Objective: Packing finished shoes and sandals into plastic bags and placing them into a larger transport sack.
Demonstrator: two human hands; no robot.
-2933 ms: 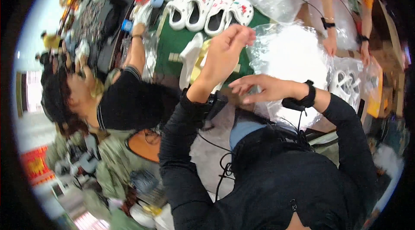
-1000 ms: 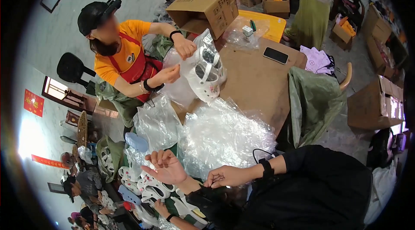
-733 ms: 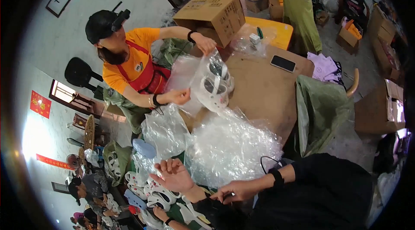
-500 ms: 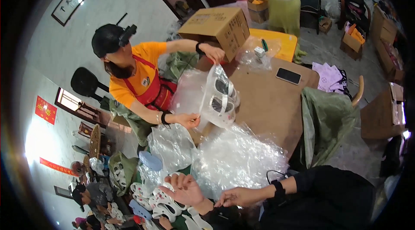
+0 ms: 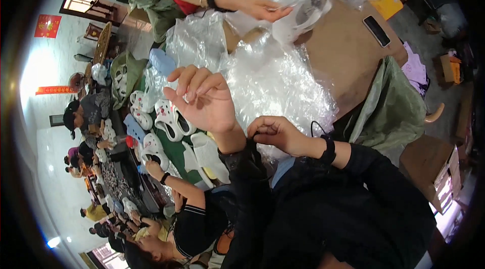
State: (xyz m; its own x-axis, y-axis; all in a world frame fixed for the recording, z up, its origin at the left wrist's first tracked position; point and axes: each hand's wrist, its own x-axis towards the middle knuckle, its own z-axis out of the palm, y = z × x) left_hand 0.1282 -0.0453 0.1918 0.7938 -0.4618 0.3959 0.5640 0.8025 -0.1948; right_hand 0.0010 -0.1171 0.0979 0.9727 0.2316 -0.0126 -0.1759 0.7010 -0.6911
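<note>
My left hand (image 5: 204, 99) is raised, palm showing, fingers apart and a little curled, with nothing in it. At its wrist my right hand (image 5: 278, 135) pinches the black sleeve cuff (image 5: 250, 148) of my left arm. A black wristband (image 5: 328, 148) circles my right wrist. Behind both hands lies a heap of crinkled clear plastic bags (image 5: 275, 79). Patterned white clogs (image 5: 164, 116) and a pair of plain white slides (image 5: 208, 153) lie on the green surface beside my left hand. Near them is a light blue shoe (image 5: 161, 61).
Across the brown table (image 5: 348, 51), a co-worker's hand (image 5: 262, 8) is at a clear bag with white clogs (image 5: 303, 18). A phone (image 5: 377, 31) lies at right, above a green sack (image 5: 389, 107). Another co-worker's arm (image 5: 184, 188) reaches toward the clogs at lower left.
The view has swung downward and left, bringing more of the shoes and seated people into sight. My right hand remains at my left cuff. The co-worker's bagged clogs have tilted.
</note>
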